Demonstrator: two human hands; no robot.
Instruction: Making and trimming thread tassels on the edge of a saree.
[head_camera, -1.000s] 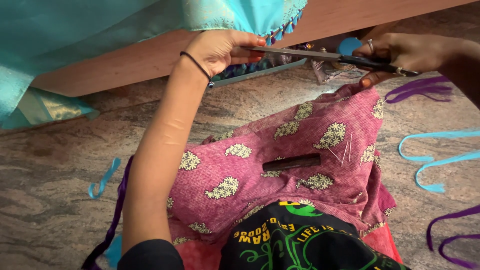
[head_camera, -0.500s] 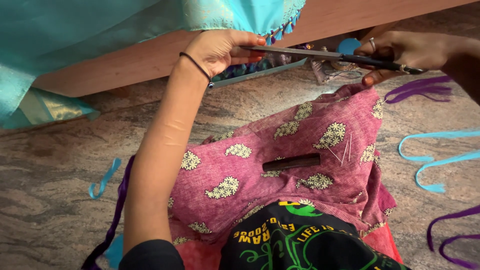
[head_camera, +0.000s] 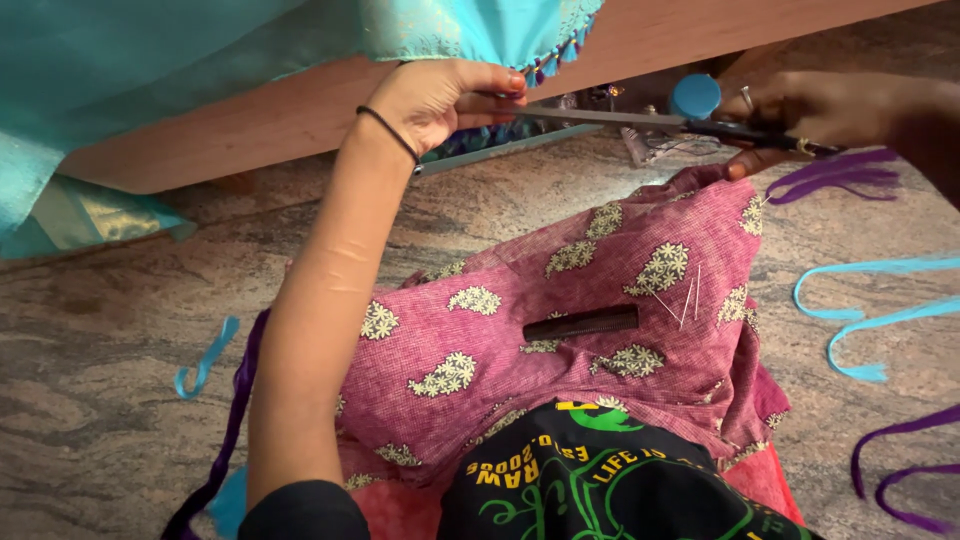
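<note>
The left hand (head_camera: 440, 100) is raised to the edge of the turquoise cloth (head_camera: 200, 60) that hangs over a wooden board (head_camera: 700, 30), its fingers (head_camera: 495, 78) pinched shut on the tasselled hem just where the tip of the scissors (head_camera: 640, 120) meets it. The right hand (head_camera: 830, 108) grips the scissors' dark handles, fingers curled closed around them, the blades lying level and pointing toward the left hand.

Compared with the earlier frames, both hands sit in much the same place; the scissors have shifted only a little, and a round blue cap (head_camera: 695, 95) just behind the blades now shows more fully. The right hand has slid slightly lower against the pink patterned cloth (head_camera: 560, 330) spread across the lap.

On that pink cloth a dark comb (head_camera: 580, 322) lies flat, with two thin needles (head_camera: 680, 300) near it, unchanged. Turquoise ribbon strips (head_camera: 860, 320) and purple strips (head_camera: 900, 470) lie on the stone floor (head_camera: 100, 400) to the right, and another purple bundle (head_camera: 830, 175) rests below the right hand.
</note>
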